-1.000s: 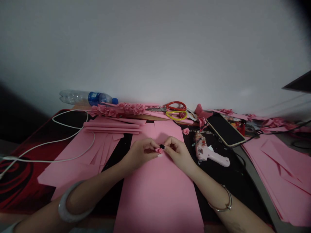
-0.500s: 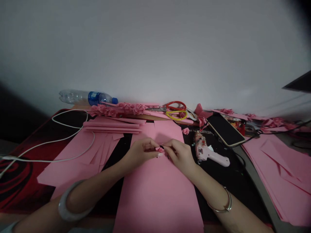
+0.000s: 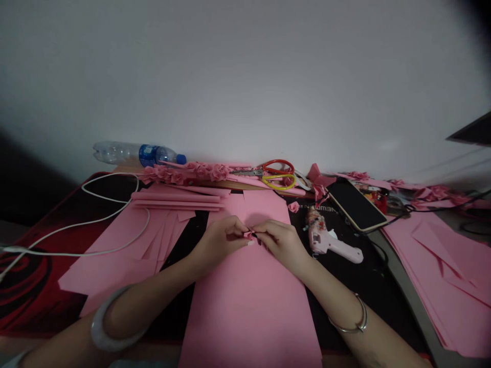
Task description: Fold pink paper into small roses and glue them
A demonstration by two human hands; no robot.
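A small pink paper flower (image 3: 250, 235) is pinched in the fingertips of my left hand (image 3: 222, 237). My right hand (image 3: 279, 239) meets it from the other side, its fingers closed on a thin dark tool whose kind I cannot make out. The tool's tip touches the flower's petals or lies right beside them. Both hands are just above a long sheet of pink paper (image 3: 249, 312). Off to the right of my right hand lies a white glue gun (image 3: 337, 246), and a loose paper flower (image 3: 293, 207) rests above it to the left.
Scissors (image 3: 278, 182) with red and yellow handles lie at the back, beside finished paper flowers (image 3: 207, 170). A plastic bottle (image 3: 149, 154) lies by the wall. A phone (image 3: 358, 205), a white cable (image 3: 76, 250) and stacked pink sheets (image 3: 433, 276) flank the work.
Both hands and the flower have shifted slightly left. The flower has been turned a little in the fingers. Everything else lies as before.
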